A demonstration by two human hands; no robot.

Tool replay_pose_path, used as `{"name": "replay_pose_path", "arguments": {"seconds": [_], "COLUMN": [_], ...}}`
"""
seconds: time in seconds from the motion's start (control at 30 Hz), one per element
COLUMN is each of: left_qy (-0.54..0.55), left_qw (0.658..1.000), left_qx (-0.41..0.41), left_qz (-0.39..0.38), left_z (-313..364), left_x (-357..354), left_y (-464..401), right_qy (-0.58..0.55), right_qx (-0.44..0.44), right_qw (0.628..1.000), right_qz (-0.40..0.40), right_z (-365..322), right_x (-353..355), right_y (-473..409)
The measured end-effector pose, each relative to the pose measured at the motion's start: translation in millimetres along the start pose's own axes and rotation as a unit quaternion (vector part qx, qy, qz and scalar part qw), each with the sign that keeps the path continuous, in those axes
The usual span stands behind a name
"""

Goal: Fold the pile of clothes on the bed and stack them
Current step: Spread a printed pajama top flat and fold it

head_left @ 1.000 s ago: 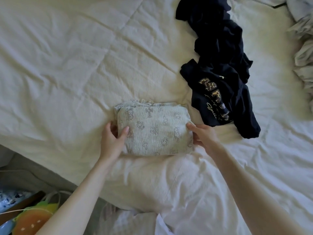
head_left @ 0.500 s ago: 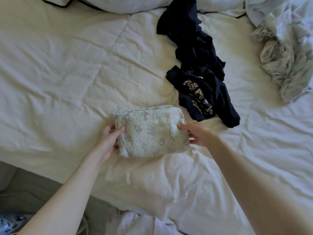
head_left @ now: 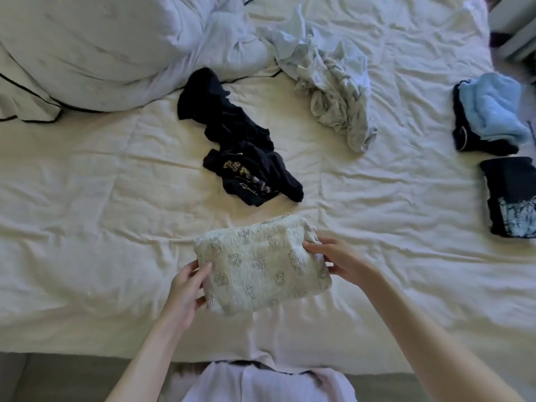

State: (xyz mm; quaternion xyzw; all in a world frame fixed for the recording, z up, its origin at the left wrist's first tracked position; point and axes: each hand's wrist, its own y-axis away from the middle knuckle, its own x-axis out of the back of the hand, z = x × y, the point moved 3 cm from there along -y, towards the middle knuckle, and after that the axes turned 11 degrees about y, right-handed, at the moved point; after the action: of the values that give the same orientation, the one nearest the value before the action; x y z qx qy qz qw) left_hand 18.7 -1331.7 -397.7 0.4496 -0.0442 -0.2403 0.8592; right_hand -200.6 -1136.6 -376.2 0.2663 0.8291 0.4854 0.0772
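A folded pale grey garment with small printed figures is held over the near part of the white bed. My left hand grips its left end, thumb on top. My right hand grips its right end. Beyond it lies a crumpled dark navy garment with a gold print. A crumpled light grey garment lies farther back. At the right edge sit a folded black printed garment and a light blue folded piece on a dark one.
A large white pillow or duvet heap fills the back left. The bed's near edge runs along the bottom, with grey floor below it. White furniture stands at the top right corner.
Both hands have lifted the folded grey garment off the bed and carried it rightwards. My view has swung up and right, bringing the folded stacks at the right into sight.
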Motion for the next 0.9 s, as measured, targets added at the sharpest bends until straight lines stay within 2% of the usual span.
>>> {"name": "replay_pose_path", "arguments": {"seconds": [0.23, 0.43, 0.67, 0.9], "left_qy": [-0.046, -0.089, -0.179, -0.279], "left_qw": [0.996, 0.991, 0.974, 0.932], "left_qx": [-0.049, -0.044, -0.043, -0.093], "left_qz": [-0.060, -0.091, -0.128, -0.211], "left_z": [-45, -103, -123, -102], "left_x": [-131, -241, -327, -439], "left_y": [70, 126, 137, 116], "right_qy": [-0.061, -0.088, -0.171, -0.278], "right_qx": [0.041, 0.034, -0.013, -0.005], "right_qw": [0.996, 0.993, 0.981, 0.949], "right_qz": [0.042, 0.067, 0.095, 0.149], "right_z": [85, 166, 231, 249], "right_x": [121, 217, 267, 315], "right_y": [83, 144, 164, 166]}}
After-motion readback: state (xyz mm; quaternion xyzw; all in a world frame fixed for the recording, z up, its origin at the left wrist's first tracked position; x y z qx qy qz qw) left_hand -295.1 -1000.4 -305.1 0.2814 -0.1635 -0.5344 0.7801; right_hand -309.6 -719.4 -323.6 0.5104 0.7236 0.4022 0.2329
